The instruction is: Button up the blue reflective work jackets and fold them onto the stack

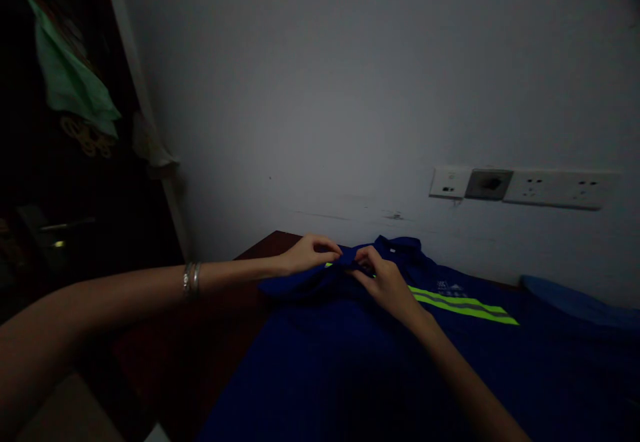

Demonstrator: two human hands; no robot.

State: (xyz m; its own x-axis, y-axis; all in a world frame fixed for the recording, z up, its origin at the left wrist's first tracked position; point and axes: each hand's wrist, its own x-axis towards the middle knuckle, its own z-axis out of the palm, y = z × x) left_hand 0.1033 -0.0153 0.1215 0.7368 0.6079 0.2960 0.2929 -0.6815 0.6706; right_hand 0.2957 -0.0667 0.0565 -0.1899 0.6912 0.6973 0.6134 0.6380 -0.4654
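- The blue work shirt (310, 349) lies spread over the dark reddish counter (250, 335), right in front of the person and reaching off to the right, its far edge up near the wall (300, 95).
- From where I stand, the left hand (313, 255) has thumb and forefinger nearly together, pinching a raised fold of the shirt toward its far left part.
- The right hand (383, 275) comes in from the other side, fingertips drawn narrow on the same bunched cloth, just beside the left; exactly what sits between its fingertips is too dark to make out.
- Two silvery bracelets (191, 279) circle the left wrist.
- The shirt's collar (403, 249) stands up a little behind the right hand, with a small pale label inside.
- A yellow-green and grey reflective stripe (460, 305) crosses the shirt right of the right hand, with a pale printed mark (453, 289) just above it.
- Farther right there's a lighter blue piece (570, 299), too dim to name.
- Above the shirt, a row of socket plates (533, 187) sits on the wall.
- Over to the left, a pale green cloth (75, 75) hangs against the dark door (30, 162), above its metal handle (67, 225).
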